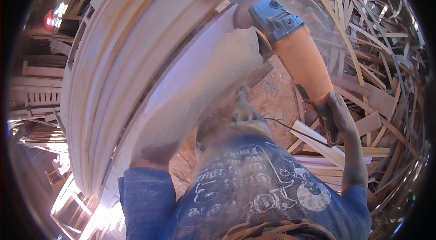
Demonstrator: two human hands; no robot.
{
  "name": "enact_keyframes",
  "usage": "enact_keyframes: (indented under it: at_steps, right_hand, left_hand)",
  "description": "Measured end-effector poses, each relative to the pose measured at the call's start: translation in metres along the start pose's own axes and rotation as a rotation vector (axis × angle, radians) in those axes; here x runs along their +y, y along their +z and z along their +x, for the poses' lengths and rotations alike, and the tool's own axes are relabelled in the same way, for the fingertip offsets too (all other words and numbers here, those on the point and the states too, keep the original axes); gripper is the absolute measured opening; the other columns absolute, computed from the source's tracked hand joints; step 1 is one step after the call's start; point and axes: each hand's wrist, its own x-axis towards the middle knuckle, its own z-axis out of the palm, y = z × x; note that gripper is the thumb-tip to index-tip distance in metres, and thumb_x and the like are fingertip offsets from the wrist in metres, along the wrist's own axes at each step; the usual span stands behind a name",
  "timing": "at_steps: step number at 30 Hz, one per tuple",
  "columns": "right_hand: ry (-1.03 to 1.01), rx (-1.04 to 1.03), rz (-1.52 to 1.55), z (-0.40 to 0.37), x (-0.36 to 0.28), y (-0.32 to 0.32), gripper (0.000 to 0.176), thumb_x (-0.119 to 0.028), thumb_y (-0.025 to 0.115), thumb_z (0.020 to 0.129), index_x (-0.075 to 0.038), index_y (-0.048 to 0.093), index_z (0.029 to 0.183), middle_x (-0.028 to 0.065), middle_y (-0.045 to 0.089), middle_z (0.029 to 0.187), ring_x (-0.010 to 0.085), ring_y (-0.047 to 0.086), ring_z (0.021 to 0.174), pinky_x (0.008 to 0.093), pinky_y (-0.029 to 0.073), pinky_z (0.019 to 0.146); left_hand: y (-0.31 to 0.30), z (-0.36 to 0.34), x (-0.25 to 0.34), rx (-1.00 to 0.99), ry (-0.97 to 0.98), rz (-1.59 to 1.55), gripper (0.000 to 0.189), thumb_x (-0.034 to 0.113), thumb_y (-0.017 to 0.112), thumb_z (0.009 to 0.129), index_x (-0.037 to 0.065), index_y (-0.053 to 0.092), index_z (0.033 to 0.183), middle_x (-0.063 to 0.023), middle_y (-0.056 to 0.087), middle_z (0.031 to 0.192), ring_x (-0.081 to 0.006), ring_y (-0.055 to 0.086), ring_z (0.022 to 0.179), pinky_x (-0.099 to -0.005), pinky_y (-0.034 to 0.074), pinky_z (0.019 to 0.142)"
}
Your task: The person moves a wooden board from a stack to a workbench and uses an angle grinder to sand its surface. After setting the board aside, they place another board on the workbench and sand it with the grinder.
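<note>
An angle grinder (302,60) with an orange body and a grey-blue gear head slants across the upper middle of the head view. My right hand (340,113) is closed around its rear end. At the gear head, my left hand (244,15) is closed on the tool's front, with most of its fingers hidden. Wood dust coats my left forearm. Beneath that arm, long curved wooden planks (131,54) lie side by side. The grinder's head is close to their upper end, where dust blurs the view; the disc's contact cannot be made out.
Loose wood strips and offcuts (363,44) are heaped on the right. A thin dark cord (290,129) runs from the grinder's rear towards my legs. More stacked timber (43,72) stands on the left, and reddish dirt ground (279,90) shows between.
</note>
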Motion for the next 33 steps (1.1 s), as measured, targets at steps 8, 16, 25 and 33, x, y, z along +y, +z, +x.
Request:
enact_keyframes:
  at_steps: [8,16,25,33]
  right_hand:
    - [-0.103,-0.134,0.016,0.003,-0.003,0.033,0.063,-0.047,0.055,0.095,0.002,0.046,0.134,0.0119,0.06,0.119,0.0161,0.056,0.108,0.0314,0.046,0.093]
    - [-0.05,-0.376,-0.46,0.027,-0.05,0.095,0.079,-0.056,0.062,0.088,0.002,0.043,0.137,0.0227,0.062,0.117,0.0297,0.062,0.108,0.0383,0.045,0.098]
    - [-0.086,-0.111,-0.048,0.009,-0.004,0.028,0.076,-0.055,0.059,0.089,-0.001,0.041,0.141,0.017,0.064,0.112,0.0253,0.062,0.103,0.0366,0.048,0.092]
    - [-0.019,-0.031,-0.014,0.021,-0.005,-0.01,0.06,-0.05,0.043,0.099,0.0,0.048,0.132,0.0083,0.064,0.097,0.0113,0.06,0.071,0.0244,0.05,0.064]
  left_hand:
    - [0.0,-0.05,-0.049,-0.029,-0.068,-0.044,0.027,0.027,0.057,0.088,0.002,0.067,0.09,-0.0196,0.068,0.089,-0.0362,0.066,0.084,-0.0426,0.05,0.071]
    - [-0.026,-0.174,-0.081,0.139,-0.57,-0.042,0.026,0.03,0.062,0.085,0.006,0.065,0.095,-0.0159,0.067,0.088,-0.0367,0.066,0.082,-0.045,0.049,0.068]
    - [-0.013,-0.067,-0.023,0.01,-0.279,-0.029,0.027,0.032,0.064,0.082,0.008,0.07,0.093,-0.0164,0.069,0.086,-0.0348,0.067,0.079,-0.0445,0.053,0.067]
    - [-0.008,-0.003,-0.014,0.088,-0.008,-0.108,0.018,0.019,0.066,0.076,0.007,0.072,0.088,-0.0178,0.07,0.086,-0.0337,0.069,0.083,-0.042,0.055,0.073]
